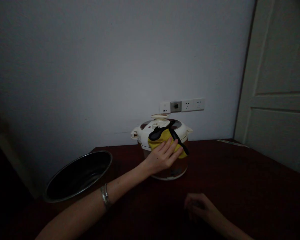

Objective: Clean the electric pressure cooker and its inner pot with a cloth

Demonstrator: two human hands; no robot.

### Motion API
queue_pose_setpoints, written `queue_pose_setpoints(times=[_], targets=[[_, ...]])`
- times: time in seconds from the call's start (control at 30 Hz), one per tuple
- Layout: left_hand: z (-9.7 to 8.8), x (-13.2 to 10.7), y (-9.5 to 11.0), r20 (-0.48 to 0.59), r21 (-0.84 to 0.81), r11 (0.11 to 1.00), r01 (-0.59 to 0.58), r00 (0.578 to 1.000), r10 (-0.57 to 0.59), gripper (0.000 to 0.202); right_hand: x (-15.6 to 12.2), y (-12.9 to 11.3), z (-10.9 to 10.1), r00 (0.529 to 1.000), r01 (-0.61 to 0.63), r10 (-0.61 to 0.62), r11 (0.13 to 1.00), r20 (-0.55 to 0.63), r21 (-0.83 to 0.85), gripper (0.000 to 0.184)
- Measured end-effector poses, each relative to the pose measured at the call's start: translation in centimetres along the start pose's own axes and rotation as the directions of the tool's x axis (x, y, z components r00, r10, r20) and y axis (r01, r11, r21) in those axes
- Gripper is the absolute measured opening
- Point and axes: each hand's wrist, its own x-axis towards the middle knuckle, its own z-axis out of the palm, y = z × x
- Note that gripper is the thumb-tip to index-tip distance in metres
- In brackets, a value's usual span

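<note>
A white and brown electric cooker (168, 166) stands upright on the dark red table, its lid closed and its handle on top. My left hand (162, 155), with a silver bracelet at the wrist, presses a yellow and black cloth (161, 138) against the cooker's front and lid edge. Part of the cloth lies under the fingers. Lower right, my right hand (196, 205) hovers over or rests on the table, apart from the cooker. Its fingers are curled in, and dim light hides what they may hold.
A large dark basin (76, 176) with a shiny rim sits tilted at the table's left. Behind the cooker, wall sockets (193, 104) line the pale wall. A panelled door (277, 100) is at the right, beside the dark red table (222, 166).
</note>
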Motion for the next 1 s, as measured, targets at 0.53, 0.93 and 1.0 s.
queue_pose_setpoints(times=[0.53, 0.93, 1.0], targets=[[-0.3, 2.3, 0.7, 0.034, -0.157, 0.985, 0.073, 0.997, -0.069, 0.031, 0.9, 0.3, -1.8, 0.984, 0.103, -0.087, 0.99, -0.153, 0.097, 0.036], [-4.1, 4.4, 0.2, 0.059, -0.832, 0.484, 0.272, 0.91, -0.41, 0.039, 1.6, -13.9, -5.4, 0.721, 0.475, -0.636, 0.742, -0.275, -0.473, 0.078], [-5.0, 4.4, 0.1, 0.058, -0.874, 0.407, 0.267, 0.887, -0.458, 0.036, 2.1, -15.0, -4.8, 0.753, 0.505, -0.62, 0.76, -0.222, -0.409, 0.069]])
